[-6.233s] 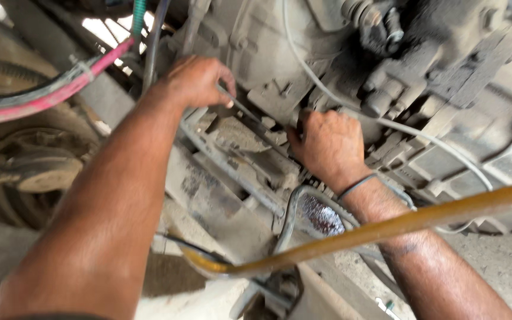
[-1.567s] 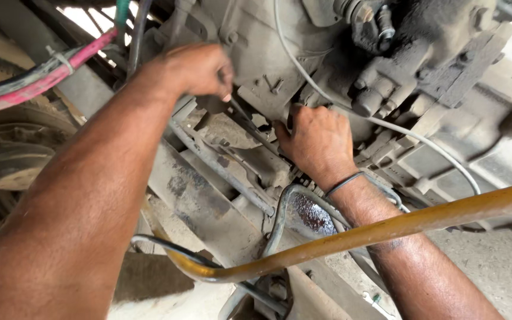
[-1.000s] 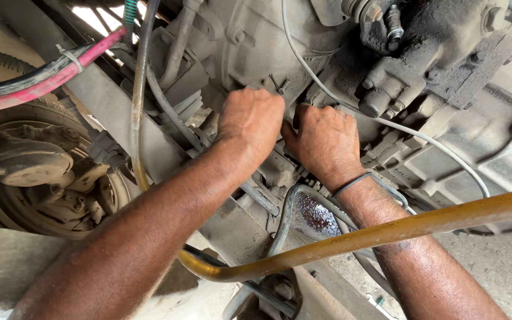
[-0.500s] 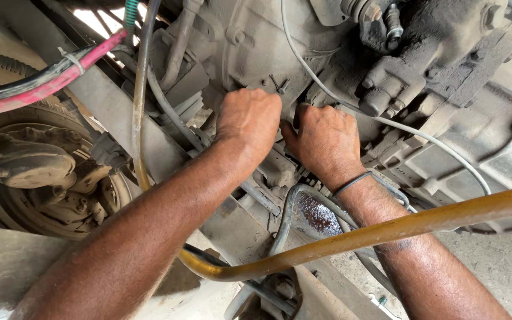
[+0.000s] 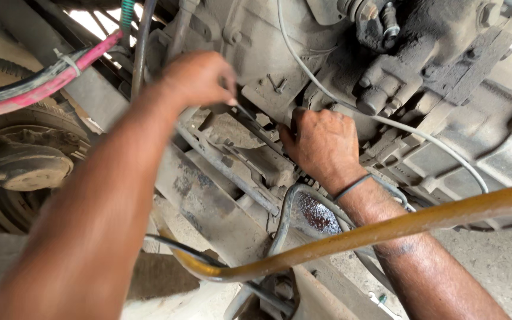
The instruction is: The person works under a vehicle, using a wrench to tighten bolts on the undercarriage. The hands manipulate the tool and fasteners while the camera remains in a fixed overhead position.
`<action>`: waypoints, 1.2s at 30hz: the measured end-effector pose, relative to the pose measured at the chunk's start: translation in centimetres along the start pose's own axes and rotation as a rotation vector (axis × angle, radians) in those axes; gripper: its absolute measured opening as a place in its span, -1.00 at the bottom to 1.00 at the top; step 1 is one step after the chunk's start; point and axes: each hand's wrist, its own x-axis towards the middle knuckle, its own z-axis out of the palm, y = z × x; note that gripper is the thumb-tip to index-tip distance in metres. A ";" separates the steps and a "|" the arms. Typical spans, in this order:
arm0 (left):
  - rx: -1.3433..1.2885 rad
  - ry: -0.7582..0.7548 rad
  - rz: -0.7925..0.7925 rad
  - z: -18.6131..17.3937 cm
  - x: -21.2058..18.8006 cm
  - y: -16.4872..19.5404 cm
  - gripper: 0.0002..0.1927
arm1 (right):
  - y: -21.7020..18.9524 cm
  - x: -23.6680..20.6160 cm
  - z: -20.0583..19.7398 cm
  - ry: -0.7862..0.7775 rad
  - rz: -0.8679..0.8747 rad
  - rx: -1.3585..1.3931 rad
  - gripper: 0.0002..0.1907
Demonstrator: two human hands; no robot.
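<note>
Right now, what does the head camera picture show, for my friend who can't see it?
A person's two bare hands work on the grimy metal underside of a vehicle. The left hand grips a thin metal rod; the right hand presses on the metal beside it. A yellow-brown pipe crosses below.

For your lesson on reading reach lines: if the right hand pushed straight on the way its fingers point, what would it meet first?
Probably the grimy grey metal housing just beyond the right hand; its fingertips curl out of sight, so depth is uncertain.
</note>
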 end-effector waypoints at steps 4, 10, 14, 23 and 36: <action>-0.055 -0.028 -0.079 -1.3 0.7 -1.5 -0.84 | -0.3 -0.1 0.2 0.101 -0.029 0.027 -0.55; -0.021 -0.086 -0.047 -2.6 1.3 -1.2 -0.82 | -0.1 0.2 0.0 0.103 -0.011 0.003 -0.55; 0.108 -0.106 -0.035 -2.0 1.4 0.1 -0.80 | -0.3 0.3 -0.1 0.037 0.008 0.010 -0.54; 0.500 0.258 0.114 3.2 -0.2 5.3 -0.96 | -0.2 0.3 -0.1 0.035 0.008 0.014 -0.55; 0.437 0.259 0.085 5.4 -2.3 5.7 -0.96 | 0.1 0.2 0.3 0.075 -0.006 0.035 -0.55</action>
